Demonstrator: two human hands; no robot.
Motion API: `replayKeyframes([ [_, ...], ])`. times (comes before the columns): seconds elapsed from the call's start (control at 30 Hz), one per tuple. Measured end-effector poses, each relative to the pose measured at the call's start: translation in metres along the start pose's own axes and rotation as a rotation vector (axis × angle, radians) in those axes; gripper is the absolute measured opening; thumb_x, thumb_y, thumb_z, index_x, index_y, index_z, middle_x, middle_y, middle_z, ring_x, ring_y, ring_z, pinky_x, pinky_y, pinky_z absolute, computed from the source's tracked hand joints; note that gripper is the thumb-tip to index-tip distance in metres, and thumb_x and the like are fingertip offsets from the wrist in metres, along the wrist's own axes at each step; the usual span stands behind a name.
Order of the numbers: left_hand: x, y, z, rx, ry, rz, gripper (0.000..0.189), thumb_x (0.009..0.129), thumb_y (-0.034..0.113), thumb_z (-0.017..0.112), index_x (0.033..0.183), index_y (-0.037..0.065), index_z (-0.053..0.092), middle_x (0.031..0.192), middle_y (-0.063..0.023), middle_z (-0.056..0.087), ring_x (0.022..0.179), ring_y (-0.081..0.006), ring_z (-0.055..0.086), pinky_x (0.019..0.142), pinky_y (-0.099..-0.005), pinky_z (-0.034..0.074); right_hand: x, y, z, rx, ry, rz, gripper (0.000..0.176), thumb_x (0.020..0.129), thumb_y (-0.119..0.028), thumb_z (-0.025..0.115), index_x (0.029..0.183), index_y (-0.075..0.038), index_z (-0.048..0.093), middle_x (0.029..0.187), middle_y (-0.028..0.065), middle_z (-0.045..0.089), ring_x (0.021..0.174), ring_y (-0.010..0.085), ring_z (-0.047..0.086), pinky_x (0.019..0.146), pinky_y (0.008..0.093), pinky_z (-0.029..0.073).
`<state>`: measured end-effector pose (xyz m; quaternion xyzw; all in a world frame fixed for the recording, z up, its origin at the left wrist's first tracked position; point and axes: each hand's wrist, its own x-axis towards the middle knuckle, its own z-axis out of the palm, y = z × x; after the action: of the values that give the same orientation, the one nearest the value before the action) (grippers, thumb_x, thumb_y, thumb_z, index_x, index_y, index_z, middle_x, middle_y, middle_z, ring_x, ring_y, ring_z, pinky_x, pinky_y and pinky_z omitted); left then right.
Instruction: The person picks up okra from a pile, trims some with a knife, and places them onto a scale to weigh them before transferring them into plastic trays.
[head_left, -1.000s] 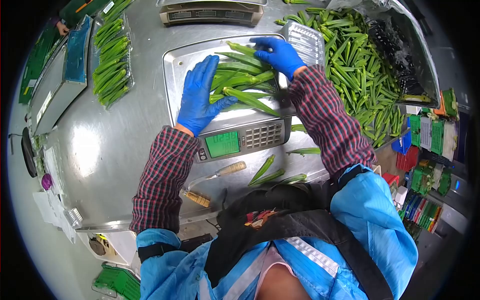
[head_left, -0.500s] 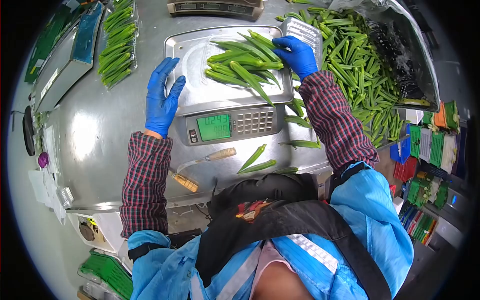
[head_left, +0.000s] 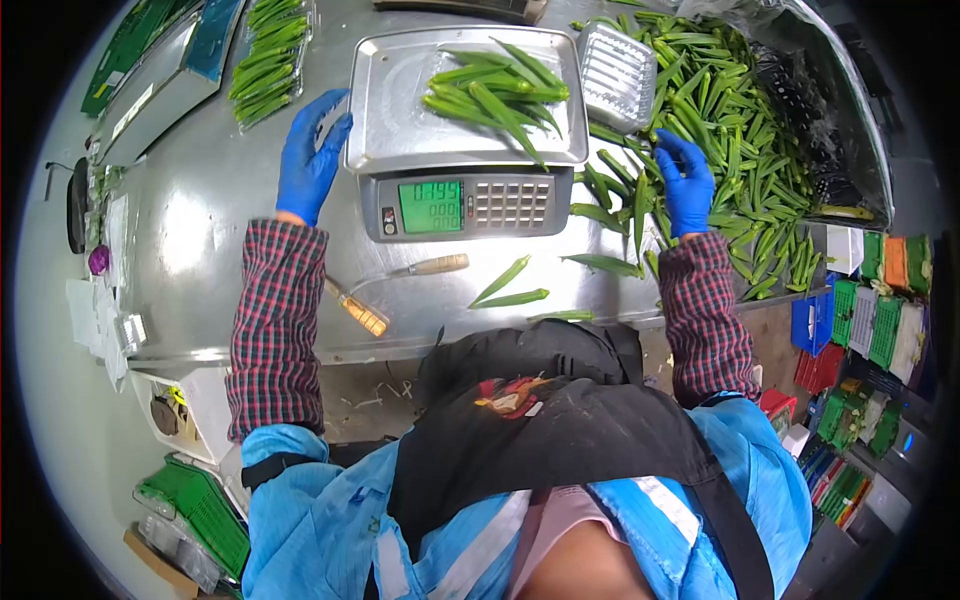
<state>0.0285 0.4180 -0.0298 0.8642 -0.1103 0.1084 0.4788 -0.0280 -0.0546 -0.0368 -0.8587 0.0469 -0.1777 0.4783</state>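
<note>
A bunch of green okra (head_left: 497, 92) lies on the metal pan (head_left: 375, 125) of a digital scale. Below the pan, the scale's lit green display (head_left: 431, 205) shows digits that look like 0.195. My left hand (head_left: 310, 160), in a blue glove, is beside the pan's left edge, thumb and fingers apart, holding nothing. To the right of the scale, my gloved right hand (head_left: 686, 185) hovers at the edge of a large okra pile (head_left: 740, 130). Its fingers are bent with a gap to the thumb, and I see nothing held. Loose pods (head_left: 608, 205) lie between it and the scale.
A clear plastic tray (head_left: 617, 78) rests against the pile by the pan. Two wooden-handled tools (head_left: 440, 264) and a few loose pods (head_left: 515, 298) lie near the table's front edge. Packed okra (head_left: 270, 55) is at the back left. A plastic bag (head_left: 840, 100) borders the pile.
My right hand has left the okra on the pan and moved right to the pile. The display reading has dropped. My left hand stays beside the pan; the whole view has shifted slightly.
</note>
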Motion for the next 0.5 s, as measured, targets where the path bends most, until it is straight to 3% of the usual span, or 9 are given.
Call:
replayKeyframes([
  [0.03, 0.002, 0.002, 0.002, 0.009, 0.046, 0.004, 0.034, 0.087, 0.021, 0.064, 0.120, 0.012, 0.059, 0.119, -0.0081, 0.058, 0.110, -0.0210, 0.055, 0.093, -0.0347, 0.042, -0.012, -0.009, 0.011, 0.004, -0.037, -0.035, 0.027, 0.083, -0.005, 0.066, 0.109, -0.008, 0.066, 0.095, 0.0033, 0.064, 0.082, 0.0107, 0.059, 0.077, 0.0249, 0.048],
  [0.1, 0.007, -0.004, 0.006, -0.023, 0.035, 0.030, 0.034, 0.087, 0.022, 0.064, 0.119, 0.012, 0.059, 0.118, -0.0085, 0.058, 0.109, -0.0211, 0.055, 0.092, -0.0350, 0.042, -0.031, -0.036, 0.036, 0.045, -0.134, -0.029, 0.027, 0.081, -0.008, 0.068, 0.108, -0.010, 0.066, 0.088, 0.0022, 0.063, 0.076, 0.0091, 0.058, 0.069, 0.0246, 0.048],
  [0.2, 0.018, -0.009, 0.011, -0.055, 0.024, 0.095, 0.034, 0.086, 0.023, 0.064, 0.119, 0.013, 0.060, 0.116, -0.0095, 0.059, 0.108, -0.0221, 0.055, 0.092, -0.0349, 0.043, -0.038, -0.055, 0.062, -0.143, -0.204, -0.201, 0.026, 0.079, -0.014, 0.070, 0.105, -0.010, 0.067, 0.083, 0.0028, 0.062, 0.068, 0.0117, 0.058, 0.061, 0.0263, 0.048],
  [0.33, 0.031, -0.013, 0.026, -0.006, 0.019, 0.127, 0.033, 0.087, 0.023, 0.064, 0.117, 0.012, 0.060, 0.116, -0.0088, 0.059, 0.108, -0.0219, 0.055, 0.093, -0.0337, 0.042, -0.034, -0.076, 0.084, -0.318, -0.254, -0.281, 0.031, 0.078, -0.027, 0.072, 0.105, -0.012, 0.066, 0.087, 0.0061, 0.063, 0.070, 0.0206, 0.062, 0.063, 0.0308, 0.050],
  [0.4, 0.037, -0.012, 0.035, -0.019, -0.012, 0.155, 0.032, 0.088, 0.021, 0.062, 0.119, 0.011, 0.060, 0.118, -0.0070, 0.058, 0.111, -0.0189, 0.053, 0.095, -0.0327, 0.039, -0.028, -0.078, 0.096, -0.362, -0.264, -0.315, 0.035, 0.075, -0.027, 0.073, 0.107, -0.013, 0.064, 0.088, 0.0076, 0.063, 0.074, 0.0243, 0.063, 0.064, 0.0342, 0.051],
  [0.5, 0.051, -0.012, 0.058, 0.045, -0.054, 0.206, 0.045, 0.087, 0.028, 0.063, 0.126, 0.009, 0.052, 0.126, -0.0106, 0.053, 0.118, -0.0236, 0.050, 0.101, -0.0335, 0.036, -0.015, -0.077, 0.111, -0.399, -0.333, -0.330, 0.035, 0.074, -0.017, 0.070, 0.108, -0.017, 0.064, 0.085, 0.0078, 0.061, 0.078, 0.0261, 0.062, 0.067, 0.0368, 0.050],
])
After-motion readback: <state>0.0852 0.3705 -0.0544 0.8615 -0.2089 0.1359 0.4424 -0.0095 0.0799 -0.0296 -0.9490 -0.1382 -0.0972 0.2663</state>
